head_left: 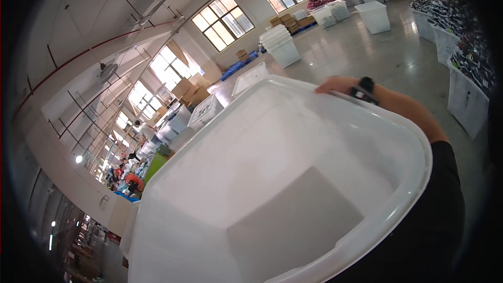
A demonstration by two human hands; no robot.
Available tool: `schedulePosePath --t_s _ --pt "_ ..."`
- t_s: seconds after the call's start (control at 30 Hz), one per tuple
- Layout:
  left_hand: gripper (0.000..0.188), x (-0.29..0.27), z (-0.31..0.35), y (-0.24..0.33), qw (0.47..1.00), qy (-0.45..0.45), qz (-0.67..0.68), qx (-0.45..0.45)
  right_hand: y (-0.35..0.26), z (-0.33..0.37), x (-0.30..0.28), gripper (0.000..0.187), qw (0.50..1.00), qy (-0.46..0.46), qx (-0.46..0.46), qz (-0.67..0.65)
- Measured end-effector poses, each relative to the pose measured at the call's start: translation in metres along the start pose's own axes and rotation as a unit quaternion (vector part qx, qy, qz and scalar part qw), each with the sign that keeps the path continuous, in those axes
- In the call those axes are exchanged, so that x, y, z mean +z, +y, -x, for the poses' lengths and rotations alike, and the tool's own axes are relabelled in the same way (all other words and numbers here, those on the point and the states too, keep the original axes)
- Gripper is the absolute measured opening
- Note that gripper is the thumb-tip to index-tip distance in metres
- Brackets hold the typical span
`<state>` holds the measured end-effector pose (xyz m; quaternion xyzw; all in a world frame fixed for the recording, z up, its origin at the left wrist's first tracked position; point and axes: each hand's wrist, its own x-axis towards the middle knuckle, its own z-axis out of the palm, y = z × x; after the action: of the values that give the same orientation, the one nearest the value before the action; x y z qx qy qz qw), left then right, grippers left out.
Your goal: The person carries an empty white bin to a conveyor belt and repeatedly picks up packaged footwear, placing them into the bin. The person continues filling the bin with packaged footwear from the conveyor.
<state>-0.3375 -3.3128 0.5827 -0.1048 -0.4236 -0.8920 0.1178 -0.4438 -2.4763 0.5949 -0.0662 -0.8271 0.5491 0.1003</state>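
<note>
One big white tub (225,152), smooth plastic with a round rim, is in front of the person. The right hand (336,85) holds its far edge, elbow bent. I can't tell about the left hand. Three piled-up bins (468,104) stand right of the tub.
</note>
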Motion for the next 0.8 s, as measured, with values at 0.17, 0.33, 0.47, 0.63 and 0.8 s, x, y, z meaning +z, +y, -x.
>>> schedulePosePath --t_s 0.17,0.33,0.47,0.63,0.8 --pt "0.023 0.132 -0.034 -0.132 0.945 -0.017 -0.292 0.144 0.134 0.102 -0.181 0.044 0.895 0.086 -0.233 0.371" --pt "0.049 0.258 -0.075 -0.248 0.986 -0.109 -0.001 -0.128 0.183 0.215 -0.327 0.045 0.957 0.124 0.075 0.25" --pt "0.02 0.329 -0.116 -0.354 0.971 -0.114 0.041 -0.208 0.193 0.287 -0.383 0.041 0.936 0.173 0.149 0.268" --pt "0.032 0.391 -0.171 -0.508 0.898 -0.199 0.095 -0.38 0.217 0.361 -0.418 0.036 0.901 0.226 0.23 0.29" --pt "0.04 0.435 -0.216 -0.673 0.833 -0.229 0.053 -0.501 0.248 0.394 -0.441 0.032 0.874 0.261 0.271 0.307"
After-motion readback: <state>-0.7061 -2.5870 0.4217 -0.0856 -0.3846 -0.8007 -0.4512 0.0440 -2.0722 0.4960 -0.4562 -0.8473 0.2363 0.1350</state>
